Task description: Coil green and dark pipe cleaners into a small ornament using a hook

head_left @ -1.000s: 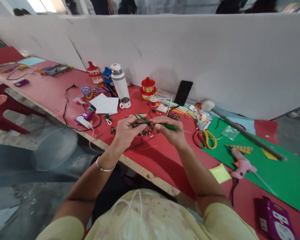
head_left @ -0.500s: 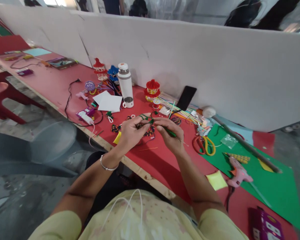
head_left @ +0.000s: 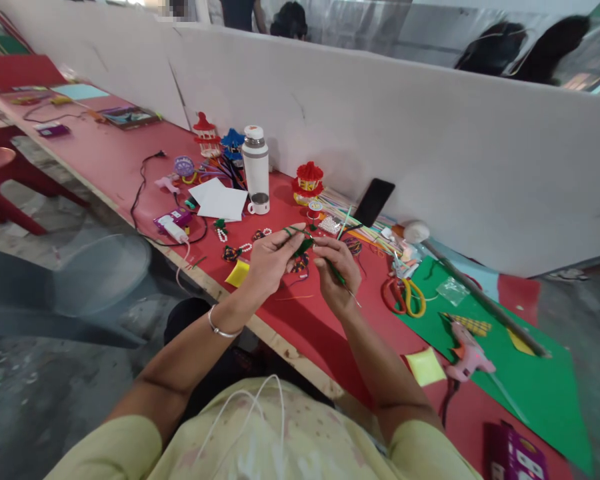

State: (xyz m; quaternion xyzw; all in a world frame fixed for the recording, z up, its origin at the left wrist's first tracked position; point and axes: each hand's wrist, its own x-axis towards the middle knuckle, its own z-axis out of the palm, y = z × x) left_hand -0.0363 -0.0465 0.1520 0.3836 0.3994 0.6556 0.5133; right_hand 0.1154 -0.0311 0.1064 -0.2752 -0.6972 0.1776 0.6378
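Note:
Green yarn work (head_left: 304, 247) hangs between my two hands over the red table. My left hand (head_left: 271, 261) pinches it, with green yarn looped over the fingers. A thin hook with a green handle (head_left: 337, 272) is gripped in my right hand (head_left: 339, 275), its metal end sticking out below the palm. The hook's tip meets the yarn by the left fingertips. Behind the hands stands a spool (head_left: 315, 209) beside a packet of white beads (head_left: 330, 225). Dark multicoloured crocheted pieces (head_left: 231, 253) lie to the left and partly beneath my hands.
A white flask (head_left: 257, 170) and a red lantern-like ornament (head_left: 309, 181) stand at the back. A phone (head_left: 375, 201) leans near the partition. On the right are scissors (head_left: 405, 295), a pink glue gun (head_left: 469, 353) and a stick (head_left: 485, 300) on green sheet.
My right hand has tilted, and the hook now points more steeply downward. More of the green work shows between my hands. The camera view has shifted slightly.

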